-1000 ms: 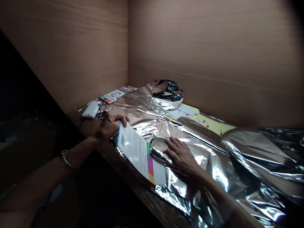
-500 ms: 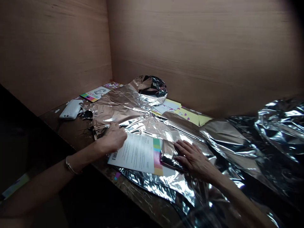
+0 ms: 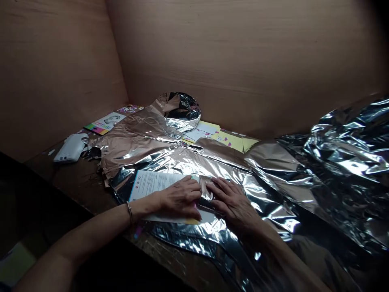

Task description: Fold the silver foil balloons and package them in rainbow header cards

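A white printed sheet (image 3: 152, 182) with a coloured band lies on large shiny foil balloons (image 3: 142, 138). My left hand (image 3: 182, 198) rests palm down across the sheet's right part, thumb apart and fingers slightly bent, covering most of the band. Close beside it, a small folded foil packet (image 3: 206, 194) overlaps the sheet's right edge. Flat on that packet, with fingers stretched out, is my right hand (image 3: 234, 202). Both hands are open. The packet's right side is hidden under my right fingers.
A white phone-like device (image 3: 71, 148) sits at the left of the dark table (image 3: 82, 186). Behind it lies a printed card (image 3: 106, 123). Yellow and white papers (image 3: 227, 140) lie by the wooden wall (image 3: 212, 61). More crumpled foil (image 3: 343, 138) heaps up at right.
My left hand has moved right, from the sheet's left edge onto its coloured band. My right hand stays on the foil packet. The view has shifted slightly.
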The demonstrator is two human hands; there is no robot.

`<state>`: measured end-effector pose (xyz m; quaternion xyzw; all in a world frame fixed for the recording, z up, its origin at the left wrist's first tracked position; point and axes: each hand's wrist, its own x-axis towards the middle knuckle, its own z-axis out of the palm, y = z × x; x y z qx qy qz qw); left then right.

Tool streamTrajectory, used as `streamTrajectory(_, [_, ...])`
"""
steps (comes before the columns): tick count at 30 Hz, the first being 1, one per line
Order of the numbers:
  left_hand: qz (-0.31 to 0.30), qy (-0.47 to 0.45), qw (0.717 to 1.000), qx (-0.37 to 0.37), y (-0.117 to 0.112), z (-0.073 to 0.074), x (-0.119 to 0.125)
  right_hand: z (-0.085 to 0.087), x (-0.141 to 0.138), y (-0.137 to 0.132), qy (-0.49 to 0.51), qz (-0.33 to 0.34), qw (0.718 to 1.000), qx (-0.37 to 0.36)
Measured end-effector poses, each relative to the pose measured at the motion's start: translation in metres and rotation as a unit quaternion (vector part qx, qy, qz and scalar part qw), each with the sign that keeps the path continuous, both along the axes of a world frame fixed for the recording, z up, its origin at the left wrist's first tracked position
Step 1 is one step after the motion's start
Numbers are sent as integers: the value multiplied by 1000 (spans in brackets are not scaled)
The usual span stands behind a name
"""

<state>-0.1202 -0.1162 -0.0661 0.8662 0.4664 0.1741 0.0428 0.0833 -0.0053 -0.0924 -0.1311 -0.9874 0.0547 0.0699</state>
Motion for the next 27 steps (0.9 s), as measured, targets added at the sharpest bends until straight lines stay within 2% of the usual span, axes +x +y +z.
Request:
streamTrajectory(7, [-41, -6, 999, 18, 20, -2, -4, 6, -1, -1, 17, -20, 1000, -15])
streamTrajectory(15, [-19, 49, 998, -15, 16, 5, 1, 5, -2, -3, 1, -24, 1000, -18])
streamTrajectory(19, [-34, 41, 998, -21, 15, 7, 4, 6, -2, -3, 2, -36, 999, -14])
streamTrajectory(27, [-7, 32, 999, 0, 12, 4, 5, 7, -2, -4, 39, -30, 999, -20])
